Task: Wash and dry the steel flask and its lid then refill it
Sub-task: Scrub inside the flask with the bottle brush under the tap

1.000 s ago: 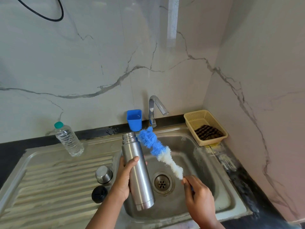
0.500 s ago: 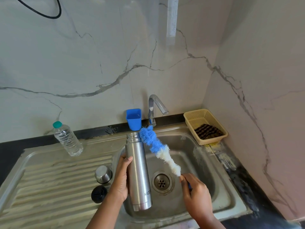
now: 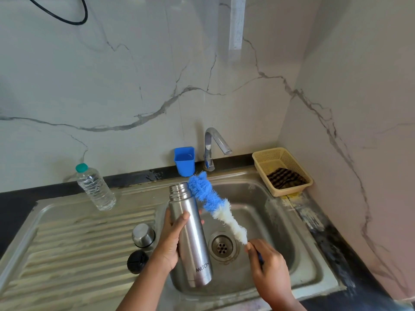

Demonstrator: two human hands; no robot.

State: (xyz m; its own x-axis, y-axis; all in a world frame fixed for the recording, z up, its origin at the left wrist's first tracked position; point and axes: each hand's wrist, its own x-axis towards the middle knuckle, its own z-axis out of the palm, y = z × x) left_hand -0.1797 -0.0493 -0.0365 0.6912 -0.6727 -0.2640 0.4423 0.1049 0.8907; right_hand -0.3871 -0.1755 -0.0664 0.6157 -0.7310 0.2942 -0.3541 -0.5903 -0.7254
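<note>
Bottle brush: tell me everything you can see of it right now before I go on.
The bottle brush has a fluffy bristle head, blue at the far tip and white toward the handle. The right hand grips its dark handle, mostly hidden by the fingers. It slants up and left over the sink basin, its blue tip beside the open mouth of the steel flask, not yet inside. Contact between them cannot be told.
</note>
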